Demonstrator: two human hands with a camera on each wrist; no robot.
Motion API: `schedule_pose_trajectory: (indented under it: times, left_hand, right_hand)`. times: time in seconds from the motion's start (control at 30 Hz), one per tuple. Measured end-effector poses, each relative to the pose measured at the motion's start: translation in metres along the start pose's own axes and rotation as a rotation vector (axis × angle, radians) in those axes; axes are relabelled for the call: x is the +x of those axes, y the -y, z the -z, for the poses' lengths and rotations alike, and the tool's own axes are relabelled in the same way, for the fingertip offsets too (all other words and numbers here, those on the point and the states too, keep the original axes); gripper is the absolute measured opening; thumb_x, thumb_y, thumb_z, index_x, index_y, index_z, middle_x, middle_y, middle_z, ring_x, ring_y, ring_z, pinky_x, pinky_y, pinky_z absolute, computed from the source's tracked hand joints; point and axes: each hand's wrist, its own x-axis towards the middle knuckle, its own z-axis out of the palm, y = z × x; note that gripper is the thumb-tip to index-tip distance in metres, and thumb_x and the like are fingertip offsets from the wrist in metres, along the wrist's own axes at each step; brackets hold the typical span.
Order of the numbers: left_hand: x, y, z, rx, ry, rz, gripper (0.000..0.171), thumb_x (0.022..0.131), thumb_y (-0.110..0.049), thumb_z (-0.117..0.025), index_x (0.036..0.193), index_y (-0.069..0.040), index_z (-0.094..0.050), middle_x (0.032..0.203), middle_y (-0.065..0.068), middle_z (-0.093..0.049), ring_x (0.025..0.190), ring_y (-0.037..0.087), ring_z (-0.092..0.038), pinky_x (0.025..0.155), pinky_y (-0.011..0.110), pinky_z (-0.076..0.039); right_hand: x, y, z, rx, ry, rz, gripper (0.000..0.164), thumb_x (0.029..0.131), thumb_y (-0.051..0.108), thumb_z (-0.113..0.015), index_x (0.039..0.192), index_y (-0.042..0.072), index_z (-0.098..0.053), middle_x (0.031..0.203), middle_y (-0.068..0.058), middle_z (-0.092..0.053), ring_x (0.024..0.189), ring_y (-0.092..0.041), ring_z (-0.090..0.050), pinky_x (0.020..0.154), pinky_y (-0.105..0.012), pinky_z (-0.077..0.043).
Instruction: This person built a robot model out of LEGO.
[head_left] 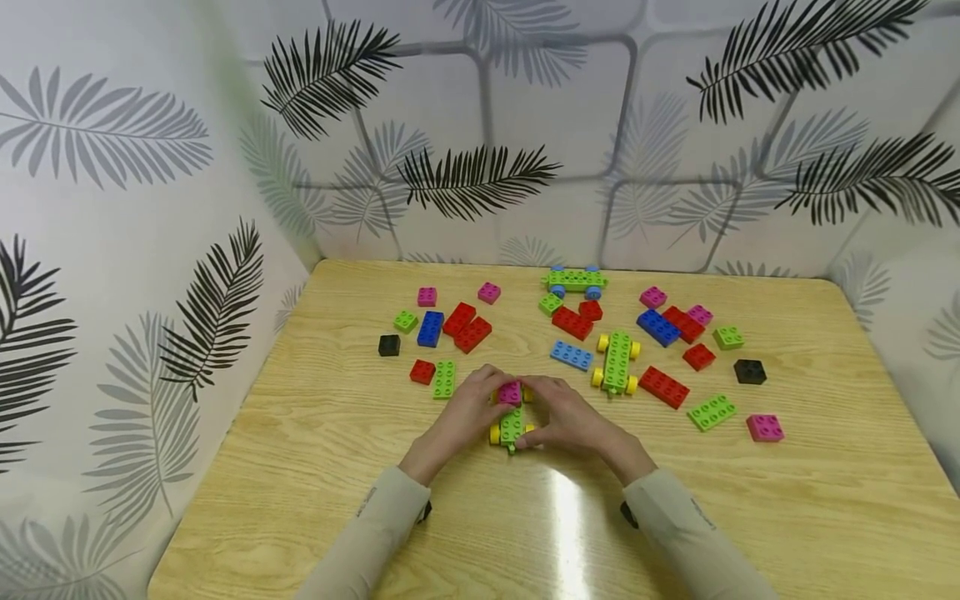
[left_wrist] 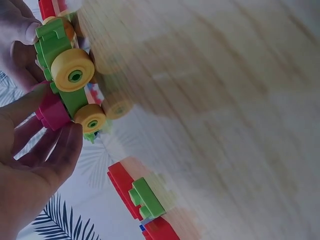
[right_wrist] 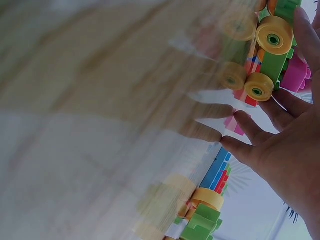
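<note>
A green toy car base (head_left: 512,427) with yellow wheels stands on the table between my two hands. On the studs of its far end sits a pink brick (head_left: 510,393). My left hand (head_left: 472,402) pinches this brick between thumb and fingers, as the left wrist view also shows the pink brick (left_wrist: 52,111). With its thumb at the near end and forefinger by the far wheel, my right hand (head_left: 567,415) holds the car base (right_wrist: 274,65) from the right. Its other fingers reach down towards the tabletop in the right wrist view.
Another green base with yellow wheels (head_left: 618,363) stands to the right. Farther back is a green base with blue wheels (head_left: 573,280). Loose bricks lie around, among them a light blue brick (head_left: 572,355), a black brick (head_left: 389,345) and a long red brick (head_left: 663,387).
</note>
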Motion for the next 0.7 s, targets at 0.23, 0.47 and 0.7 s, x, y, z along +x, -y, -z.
schedule_pose_trajectory:
  times: [0.23,0.47,0.7]
  left_hand:
    - [0.0035,0.0026,0.0000,-0.042,0.015,0.020,0.035,0.095,-0.022,-0.063,0.126,-0.007,-0.063,0.112,0.004,-0.056,0.102,0.019,-0.054,0.088,0.031,-0.048]
    - [0.0064,0.0046,0.0004,-0.037,0.002,0.001,0.034,0.093,-0.020,-0.065,0.124,-0.006,-0.065,0.109,0.003,-0.055,0.100,0.019,-0.053,0.086,0.031,-0.047]
    - [0.0058,0.0041,0.0002,-0.033,-0.010,-0.022,0.033,0.093,-0.019,-0.065,0.123,-0.004,-0.066,0.106,0.003,-0.054,0.097,0.022,-0.052,0.083,0.032,-0.046]
  right_hand:
    - [-0.0006,0.0018,0.0015,-0.022,-0.003,0.009,0.094,0.072,0.047,-0.082,0.145,0.007,-0.039,0.146,-0.012,-0.042,0.133,-0.035,-0.037,0.107,-0.051,-0.033]
    - [-0.0004,0.0028,0.0015,-0.011,-0.001,0.010,0.094,0.072,0.047,-0.082,0.145,0.007,-0.039,0.147,-0.012,-0.042,0.133,-0.036,-0.037,0.107,-0.052,-0.032]
    - [0.0007,0.0019,0.0008,-0.019,0.004,0.006,0.094,0.071,0.047,-0.083,0.145,0.008,-0.039,0.147,-0.011,-0.042,0.133,-0.035,-0.037,0.107,-0.051,-0.032]
